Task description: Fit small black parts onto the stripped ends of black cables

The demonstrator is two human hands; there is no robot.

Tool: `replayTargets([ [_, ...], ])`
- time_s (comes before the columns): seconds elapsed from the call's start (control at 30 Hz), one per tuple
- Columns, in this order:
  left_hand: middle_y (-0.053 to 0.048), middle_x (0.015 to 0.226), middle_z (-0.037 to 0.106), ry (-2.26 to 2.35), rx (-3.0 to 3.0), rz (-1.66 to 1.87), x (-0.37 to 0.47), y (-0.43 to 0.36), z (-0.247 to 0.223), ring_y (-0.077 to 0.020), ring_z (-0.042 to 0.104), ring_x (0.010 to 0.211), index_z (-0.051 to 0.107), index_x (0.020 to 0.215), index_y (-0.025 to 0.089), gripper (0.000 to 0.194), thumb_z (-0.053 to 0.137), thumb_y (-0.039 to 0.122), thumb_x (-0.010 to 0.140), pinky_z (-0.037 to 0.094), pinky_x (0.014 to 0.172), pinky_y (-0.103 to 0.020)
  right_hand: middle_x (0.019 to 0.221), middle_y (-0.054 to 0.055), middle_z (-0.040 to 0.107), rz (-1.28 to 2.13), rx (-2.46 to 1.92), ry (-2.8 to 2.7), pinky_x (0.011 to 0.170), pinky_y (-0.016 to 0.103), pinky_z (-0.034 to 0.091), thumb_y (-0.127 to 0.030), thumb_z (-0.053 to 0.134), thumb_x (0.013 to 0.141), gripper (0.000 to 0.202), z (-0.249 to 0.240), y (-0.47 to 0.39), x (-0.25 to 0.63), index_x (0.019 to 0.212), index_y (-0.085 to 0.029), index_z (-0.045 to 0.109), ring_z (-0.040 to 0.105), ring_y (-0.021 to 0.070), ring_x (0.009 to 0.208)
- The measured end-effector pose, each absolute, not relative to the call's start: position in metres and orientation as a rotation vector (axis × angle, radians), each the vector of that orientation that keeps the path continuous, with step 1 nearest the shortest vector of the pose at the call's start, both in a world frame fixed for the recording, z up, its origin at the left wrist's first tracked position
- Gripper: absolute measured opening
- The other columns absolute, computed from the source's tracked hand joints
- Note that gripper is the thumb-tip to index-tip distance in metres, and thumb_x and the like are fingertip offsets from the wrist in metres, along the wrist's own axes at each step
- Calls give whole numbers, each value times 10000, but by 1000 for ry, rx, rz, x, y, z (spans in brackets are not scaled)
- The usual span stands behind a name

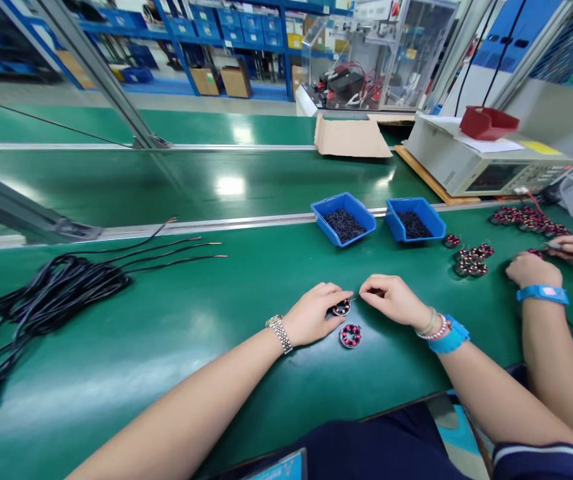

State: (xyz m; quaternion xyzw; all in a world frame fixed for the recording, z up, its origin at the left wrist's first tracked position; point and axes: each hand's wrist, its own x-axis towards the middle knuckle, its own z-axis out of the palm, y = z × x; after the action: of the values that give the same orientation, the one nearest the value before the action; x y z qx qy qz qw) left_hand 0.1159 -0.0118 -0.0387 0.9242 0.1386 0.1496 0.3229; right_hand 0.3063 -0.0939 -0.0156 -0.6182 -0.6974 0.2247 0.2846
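Observation:
My left hand (pixel 317 313), with a metal watch at the wrist, holds a small round coil part (pixel 341 308) against the green table. Just to its right, my right hand (pixel 389 298) pinches something thin and dark at the coil's edge, too small to make out fully. A second round coil part with red and black segments (pixel 351 336) lies flat below my fingers. Beyond my hands stand two blue bins, the left bin (pixel 337 241) and the right bin (pixel 422 239), both holding small dark pieces.
Bundled black cables (pixel 73 290) lie at the left. Coil parts (pixel 471 260) sit in groups at the right, beside another person's hands (pixel 535 270). A bench instrument (pixel 491 163) bearing a red bin (pixel 489 123) stands behind, near a cardboard piece (pixel 351 138).

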Motion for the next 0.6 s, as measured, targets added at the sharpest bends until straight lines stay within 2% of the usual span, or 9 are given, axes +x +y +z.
replayTargets([
  [0.2, -74, 1047, 560, 366, 2427, 373, 116, -11, -37, -189, 493, 946, 516, 1154, 186, 398, 550, 243, 761, 396, 887, -346, 725, 14, 612, 737, -1626, -1791, 642, 225, 416, -180, 512, 770, 118, -16, -96, 311, 712, -155, 612, 535, 107, 670],
  [0.6, -75, 1048, 567, 363, 2428, 389, 116, -10, -39, -196, 504, 957, 516, 1145, 194, 388, 551, 256, 763, 407, 873, -360, 732, 18, 616, 712, -1617, -1842, 650, 237, 425, -197, 509, 782, 136, -16, -94, 308, 712, -162, 620, 547, 112, 672],
])
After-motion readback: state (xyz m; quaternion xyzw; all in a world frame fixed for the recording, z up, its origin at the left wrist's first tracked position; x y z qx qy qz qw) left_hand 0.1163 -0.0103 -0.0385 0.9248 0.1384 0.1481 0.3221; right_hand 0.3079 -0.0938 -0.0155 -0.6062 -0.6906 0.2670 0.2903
